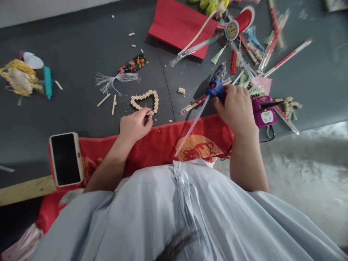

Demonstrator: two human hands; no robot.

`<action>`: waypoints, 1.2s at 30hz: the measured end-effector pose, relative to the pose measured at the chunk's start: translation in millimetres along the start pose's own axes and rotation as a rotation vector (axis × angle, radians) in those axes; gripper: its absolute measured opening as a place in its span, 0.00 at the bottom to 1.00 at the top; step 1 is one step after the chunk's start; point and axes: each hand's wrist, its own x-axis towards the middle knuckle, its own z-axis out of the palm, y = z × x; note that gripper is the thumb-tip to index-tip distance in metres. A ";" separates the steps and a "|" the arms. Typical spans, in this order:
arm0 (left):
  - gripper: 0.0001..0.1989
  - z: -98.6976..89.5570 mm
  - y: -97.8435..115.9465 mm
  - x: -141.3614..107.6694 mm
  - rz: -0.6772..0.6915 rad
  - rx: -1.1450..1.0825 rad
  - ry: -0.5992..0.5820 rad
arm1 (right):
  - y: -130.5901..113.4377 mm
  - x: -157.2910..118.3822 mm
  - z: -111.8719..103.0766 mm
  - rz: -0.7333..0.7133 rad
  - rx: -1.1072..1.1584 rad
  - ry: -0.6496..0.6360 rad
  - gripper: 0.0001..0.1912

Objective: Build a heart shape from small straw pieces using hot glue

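Observation:
My left hand (136, 125) pinches the lower tip of a heart-shaped outline (156, 99) built from small pale wooden pieces, which rests on the dark table. In my right hand (236, 107) is a blue hot glue gun (214, 86), its nozzle pointing away from me. A long translucent glue stick (192, 127) sticks out of its back toward my body. Between the two hands lies a small bundle of pale sticks (181, 90). Two short sticks (114, 105) lie left of the heart. A floral fabric strip (133, 64) with a white tassel (116, 79) lies behind it.
A phone (66, 159) lies at front left on a red cloth (152, 145). Red paper (179, 25), a red thread spool (244, 19), and wrapped chopsticks (288, 58) crowd the far right. A purple power socket (265, 112) stands beside my right wrist. Yellow cords (20, 72) and a teal tube (48, 82) lie far left.

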 end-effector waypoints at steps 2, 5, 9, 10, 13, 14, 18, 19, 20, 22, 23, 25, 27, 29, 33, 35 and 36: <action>0.18 0.7 -0.5 0.1 0.005 -0.006 0.002 | 5.6 0.2 0.0 -0.030 0.108 0.050 0.16; 0.18 1.4 -1.0 0.5 0.004 -0.014 -0.007 | 13.7 1.2 4.0 -0.072 0.351 0.111 0.12; 0.17 1.3 -1.0 1.4 -0.003 -0.016 -0.023 | 10.4 -2.7 10.2 -0.093 0.805 -0.016 0.13; 0.17 1.2 -1.0 1.6 -0.005 -0.016 -0.029 | 6.5 -4.8 11.6 -0.108 0.929 -0.055 0.14; 0.18 0.6 -0.9 1.8 -0.018 -0.011 -0.044 | -9.2 -11.7 14.7 -0.106 1.213 -0.107 0.13; 0.18 0.3 -0.8 1.7 -0.022 -0.009 -0.048 | -14.9 -13.7 14.9 -0.090 1.255 -0.121 0.13; 0.17 -0.6 -0.2 1.6 -0.025 -0.010 -0.062 | -35.6 -19.3 10.2 -0.070 1.235 -0.194 0.17; 0.17 -0.7 0.0 1.6 -0.025 -0.008 -0.062 | -40.1 -20.2 8.3 -0.066 1.227 -0.228 0.18; 0.18 -0.7 0.0 1.5 -0.026 -0.005 -0.060 | -44.2 -20.9 6.6 -0.058 1.226 -0.270 0.19; 0.18 -0.6 0.0 1.5 -0.025 0.002 -0.055 | -51.6 -21.9 4.7 -0.034 1.232 -0.356 0.20; 0.18 -0.6 0.0 1.5 -0.022 0.003 -0.054 | -54.8 -22.3 4.6 -0.022 1.235 -0.392 0.20; 0.18 -0.8 -0.2 1.5 -0.012 -0.003 -0.053 | -60.0 -22.8 5.7 0.005 1.241 -0.450 0.21; 0.18 -1.4 -0.4 1.4 -0.001 -0.013 -0.055 | -63.1 -23.0 7.4 0.036 1.251 -0.499 0.22; 0.18 -1.8 -0.6 1.4 0.003 -0.010 -0.057 | -64.6 -22.9 8.5 0.066 1.261 -0.550 0.22; 0.18 -1.6 -1.6 1.3 -0.003 -0.005 -0.069 | -66.1 -21.6 8.0 0.119 1.262 -0.609 0.21; 0.18 -1.2 -2.2 1.1 -0.004 -0.014 -0.077 | -67.6 -20.7 7.1 0.138 1.257 -0.627 0.21; 0.18 -1.0 -2.4 1.0 -0.005 -0.018 -0.082 | -68.5 -20.2 6.7 0.139 1.255 -0.637 0.21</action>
